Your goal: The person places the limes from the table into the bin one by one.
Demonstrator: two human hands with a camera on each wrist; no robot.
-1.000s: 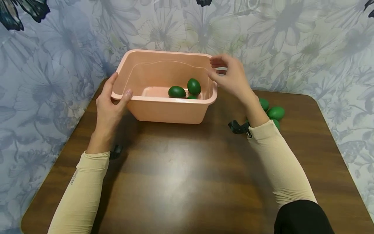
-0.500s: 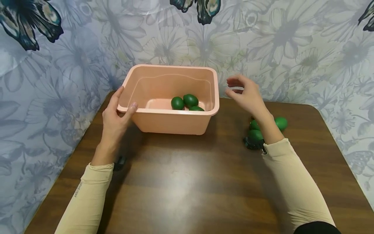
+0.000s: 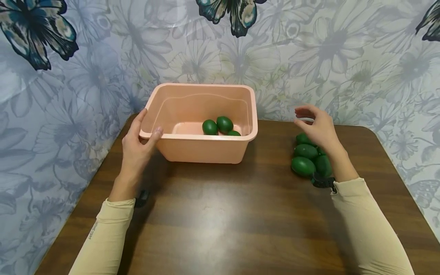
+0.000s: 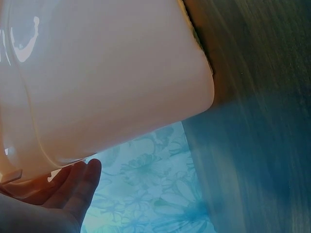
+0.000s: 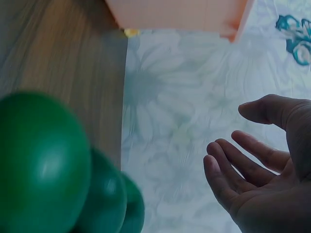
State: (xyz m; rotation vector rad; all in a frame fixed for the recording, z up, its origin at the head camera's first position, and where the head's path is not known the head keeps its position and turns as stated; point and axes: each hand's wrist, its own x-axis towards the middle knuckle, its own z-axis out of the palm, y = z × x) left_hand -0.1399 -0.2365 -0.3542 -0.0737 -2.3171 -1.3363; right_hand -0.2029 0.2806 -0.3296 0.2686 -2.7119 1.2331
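Around your work: a table and a patterned wall.
You have a dark brown wood-grain table (image 3: 220, 221) with rounded corners, standing against pale grey-blue flower wallpaper (image 3: 343, 57) on two sides. Teal-and-black butterflies are printed on it: one at top left (image 3: 38, 30), one at top centre (image 3: 231, 13), and what may be a third, cropped at the right edge (image 3: 429, 23).

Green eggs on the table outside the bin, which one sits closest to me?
The green egg at the front left of the cluster, beside the right wrist; the others lie behind or right of it.
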